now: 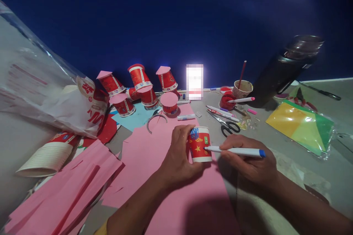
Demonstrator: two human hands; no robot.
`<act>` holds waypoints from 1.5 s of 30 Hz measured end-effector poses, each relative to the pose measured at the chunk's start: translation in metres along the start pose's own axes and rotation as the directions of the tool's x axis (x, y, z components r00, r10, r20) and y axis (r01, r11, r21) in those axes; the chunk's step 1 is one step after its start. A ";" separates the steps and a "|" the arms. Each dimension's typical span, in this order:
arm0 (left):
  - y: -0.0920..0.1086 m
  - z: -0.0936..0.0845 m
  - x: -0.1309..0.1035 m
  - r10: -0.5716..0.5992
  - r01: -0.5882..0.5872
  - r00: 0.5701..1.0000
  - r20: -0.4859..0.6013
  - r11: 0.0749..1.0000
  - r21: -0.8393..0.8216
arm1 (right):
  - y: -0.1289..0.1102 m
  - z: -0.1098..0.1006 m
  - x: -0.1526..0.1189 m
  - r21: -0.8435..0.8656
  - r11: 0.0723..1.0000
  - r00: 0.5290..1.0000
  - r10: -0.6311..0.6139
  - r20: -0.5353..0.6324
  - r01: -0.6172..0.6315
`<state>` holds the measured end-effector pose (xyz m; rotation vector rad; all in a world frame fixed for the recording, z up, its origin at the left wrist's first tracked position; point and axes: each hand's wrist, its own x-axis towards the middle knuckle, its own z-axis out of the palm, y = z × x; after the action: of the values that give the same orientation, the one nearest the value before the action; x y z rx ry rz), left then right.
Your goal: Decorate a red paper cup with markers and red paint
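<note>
My left hand (179,152) is closed around the left side of a red paper cup (198,150) with white rims, a yellow star and blue marks near its top. The cup is held over a large sheet of pink paper (146,161). In my right hand (249,158) is a white marker (239,151) with a blue end, gripped like a pen. Its tip meets the cup's printed side, just right of the star.
Several decorated red cups (139,77) with pink tops stand at the back left. Scissors (228,126), pens (223,113) and a dark flask (284,69) are on the right. Folded pink paper (68,187) and stacked cups (49,156) lie left. A bright screen (194,80) stands behind.
</note>
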<state>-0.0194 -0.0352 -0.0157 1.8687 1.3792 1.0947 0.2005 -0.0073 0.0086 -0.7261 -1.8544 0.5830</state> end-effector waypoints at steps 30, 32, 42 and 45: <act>-0.002 0.000 0.001 0.013 -0.013 1.000 0.007 1.000 -0.009 | -0.001 -0.003 0.003 0.032 0.997 0.992 -0.073 0.107 0.070; -0.002 0.001 0.001 0.023 -0.023 1.000 0.000 1.000 -0.008 | -0.002 -0.003 0.004 0.022 0.997 0.991 -0.078 0.112 0.076; -0.002 0.002 0.001 0.028 -0.028 1.000 -0.012 1.000 -0.001 | -0.005 -0.003 0.006 0.026 0.997 0.988 -0.080 0.133 0.077; -0.002 0.002 0.001 0.032 -0.032 0.999 -0.020 0.999 0.002 | -0.004 -0.003 0.005 0.032 0.997 0.987 -0.072 0.141 0.068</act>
<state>-0.0188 -0.0336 -0.0184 1.8916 1.3667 1.1314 0.2007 -0.0065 0.0154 -0.6120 -1.9911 0.6265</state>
